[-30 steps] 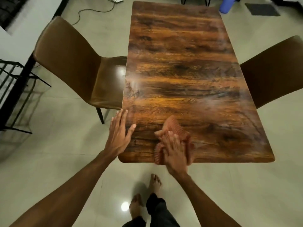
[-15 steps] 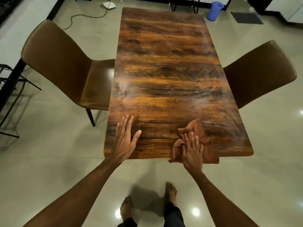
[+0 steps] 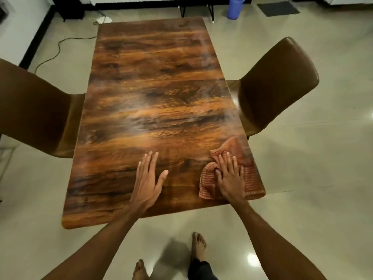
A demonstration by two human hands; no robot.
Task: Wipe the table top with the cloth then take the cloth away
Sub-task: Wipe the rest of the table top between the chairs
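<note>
Long rectangular dark-wood-grain table [image 3: 157, 102] on a pale glossy tiled floor [image 3: 312, 178]; top shows faint hazy streaks across the middle. Brown leather-look chair [image 3: 34, 114] at the left long side, a second brown chair [image 3: 276, 81] at the right long side, both tucked against the table edge. Blue plastic bin [image 3: 235, 8] on the floor beyond the far end, right of centre.

Orange-red checked cloth [image 3: 250, 178], crumpled, lies on the table at the near right corner, its edge reaching the table's right rim. Right hand [image 3: 230, 176] pressed flat on top of the cloth, fingers spread, palm down. Left hand [image 3: 148, 178] flat on bare table near the near edge, fingers together, thumb out; well apart from the cloth. Bare feet visible on the floor below.
</note>
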